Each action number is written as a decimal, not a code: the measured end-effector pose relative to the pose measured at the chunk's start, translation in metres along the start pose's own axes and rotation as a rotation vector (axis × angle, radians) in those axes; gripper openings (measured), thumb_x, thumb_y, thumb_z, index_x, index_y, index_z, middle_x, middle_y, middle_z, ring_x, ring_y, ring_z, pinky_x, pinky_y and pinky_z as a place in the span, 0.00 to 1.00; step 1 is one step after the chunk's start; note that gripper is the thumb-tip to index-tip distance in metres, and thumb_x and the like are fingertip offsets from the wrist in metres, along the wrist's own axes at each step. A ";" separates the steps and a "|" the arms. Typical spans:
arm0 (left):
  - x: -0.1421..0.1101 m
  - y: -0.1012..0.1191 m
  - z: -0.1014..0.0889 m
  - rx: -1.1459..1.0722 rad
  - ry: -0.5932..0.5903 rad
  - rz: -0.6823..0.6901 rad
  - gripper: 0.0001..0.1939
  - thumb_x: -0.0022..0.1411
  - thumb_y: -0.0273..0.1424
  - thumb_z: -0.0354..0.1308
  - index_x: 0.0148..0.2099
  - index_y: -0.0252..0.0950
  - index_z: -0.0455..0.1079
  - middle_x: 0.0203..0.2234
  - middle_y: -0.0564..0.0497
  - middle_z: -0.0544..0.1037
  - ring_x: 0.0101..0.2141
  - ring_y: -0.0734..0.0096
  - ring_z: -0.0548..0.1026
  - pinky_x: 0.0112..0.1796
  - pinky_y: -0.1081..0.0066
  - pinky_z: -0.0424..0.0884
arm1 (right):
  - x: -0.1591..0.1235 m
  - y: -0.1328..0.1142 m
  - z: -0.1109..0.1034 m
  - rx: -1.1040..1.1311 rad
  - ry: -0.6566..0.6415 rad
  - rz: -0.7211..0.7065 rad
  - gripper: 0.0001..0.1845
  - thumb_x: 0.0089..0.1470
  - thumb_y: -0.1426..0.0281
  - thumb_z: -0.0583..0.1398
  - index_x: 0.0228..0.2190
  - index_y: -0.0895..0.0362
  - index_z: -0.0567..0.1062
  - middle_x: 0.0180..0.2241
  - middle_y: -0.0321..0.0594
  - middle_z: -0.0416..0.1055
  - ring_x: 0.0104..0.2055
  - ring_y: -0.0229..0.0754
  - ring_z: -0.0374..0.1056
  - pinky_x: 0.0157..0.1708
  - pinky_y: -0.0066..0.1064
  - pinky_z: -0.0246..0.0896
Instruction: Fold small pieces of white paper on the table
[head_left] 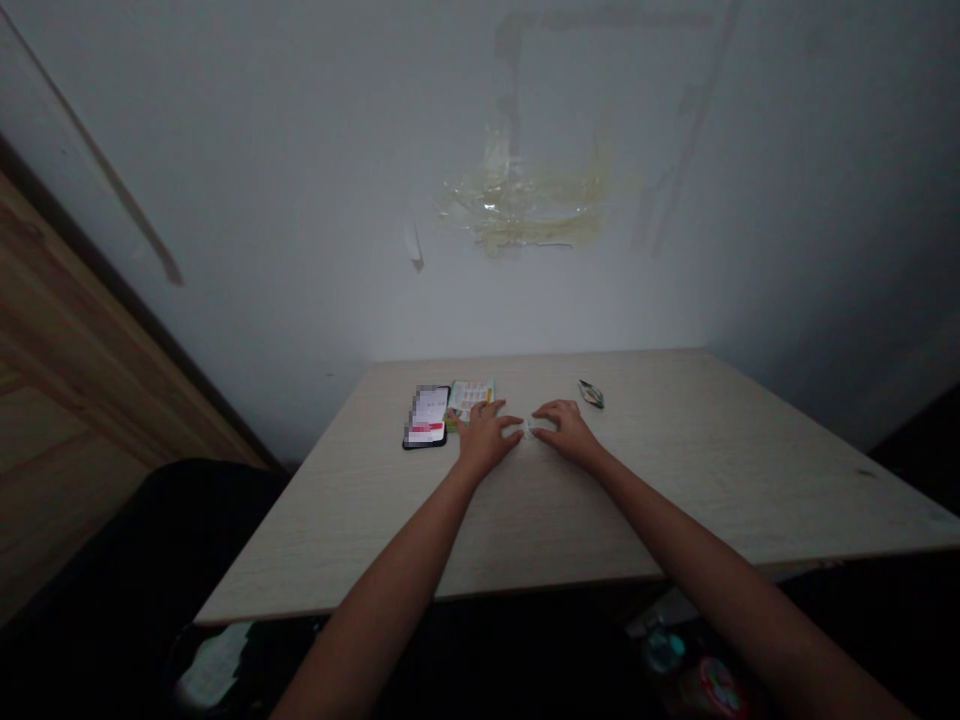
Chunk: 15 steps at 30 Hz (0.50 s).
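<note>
A small pale, crumpled-looking piece [528, 428] lies low over the tabletop between my two hands; it is too small and dim to name more exactly. My left hand [484, 435] has its thumb and forefinger curved around the left edge of this piece, while its other fingers spread over the lower part of a printed card or booklet [472, 395]. From the other side, the thumb and forefinger of my right hand [568, 430] close in on the piece's right edge. A folded, dark-and-light patterned thing [591, 394] rests just beyond my right hand.
Left of the card lies a phone [427, 418] with its screen lit. The light wooden table [360, 520] meets a wall [300, 200] with peeling tape [525, 210]. Wooden boards [60, 400] stand at left. Dim items, including a bottle-like object [664, 650], show below the front edge.
</note>
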<state>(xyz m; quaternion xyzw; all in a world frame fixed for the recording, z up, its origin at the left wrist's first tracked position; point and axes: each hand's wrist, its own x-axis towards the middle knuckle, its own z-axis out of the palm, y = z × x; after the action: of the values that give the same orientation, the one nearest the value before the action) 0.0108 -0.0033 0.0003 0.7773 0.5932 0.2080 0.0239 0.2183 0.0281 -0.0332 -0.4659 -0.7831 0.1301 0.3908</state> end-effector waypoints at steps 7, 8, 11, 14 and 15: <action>0.001 0.001 0.001 -0.002 0.001 -0.026 0.15 0.61 0.47 0.59 0.49 0.56 0.77 0.62 0.53 0.68 0.62 0.46 0.57 0.60 0.30 0.31 | -0.002 0.006 0.005 -0.042 -0.004 0.018 0.11 0.48 0.66 0.68 0.37 0.52 0.83 0.43 0.46 0.74 0.52 0.52 0.63 0.56 0.47 0.56; 0.001 0.001 0.001 -0.007 0.001 -0.030 0.14 0.61 0.47 0.59 0.48 0.56 0.78 0.61 0.54 0.68 0.62 0.46 0.57 0.60 0.30 0.31 | -0.002 0.007 0.005 -0.035 -0.004 0.021 0.11 0.47 0.66 0.68 0.36 0.52 0.83 0.43 0.45 0.74 0.52 0.52 0.63 0.56 0.47 0.56; 0.001 0.002 0.001 -0.024 -0.002 -0.030 0.13 0.62 0.46 0.59 0.47 0.55 0.78 0.61 0.54 0.68 0.62 0.47 0.58 0.60 0.29 0.31 | -0.002 0.007 0.005 -0.016 -0.010 0.026 0.12 0.47 0.66 0.68 0.36 0.52 0.83 0.43 0.45 0.75 0.52 0.52 0.64 0.56 0.47 0.56; 0.001 0.002 0.001 -0.034 -0.001 -0.020 0.12 0.62 0.44 0.59 0.46 0.54 0.79 0.61 0.55 0.69 0.62 0.49 0.58 0.60 0.29 0.31 | -0.001 0.004 0.004 0.006 -0.005 0.026 0.12 0.46 0.67 0.69 0.36 0.52 0.82 0.43 0.44 0.76 0.52 0.52 0.65 0.56 0.47 0.56; 0.001 0.002 0.001 -0.037 -0.002 -0.020 0.12 0.62 0.44 0.59 0.46 0.54 0.79 0.61 0.55 0.69 0.62 0.48 0.58 0.60 0.30 0.31 | 0.000 0.003 0.003 0.016 -0.003 0.026 0.12 0.45 0.67 0.69 0.36 0.52 0.82 0.42 0.44 0.76 0.51 0.51 0.65 0.55 0.46 0.56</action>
<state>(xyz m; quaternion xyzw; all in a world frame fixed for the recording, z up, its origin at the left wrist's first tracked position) 0.0128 -0.0030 0.0001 0.7710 0.5970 0.2182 0.0408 0.2180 0.0298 -0.0367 -0.4727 -0.7765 0.1421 0.3917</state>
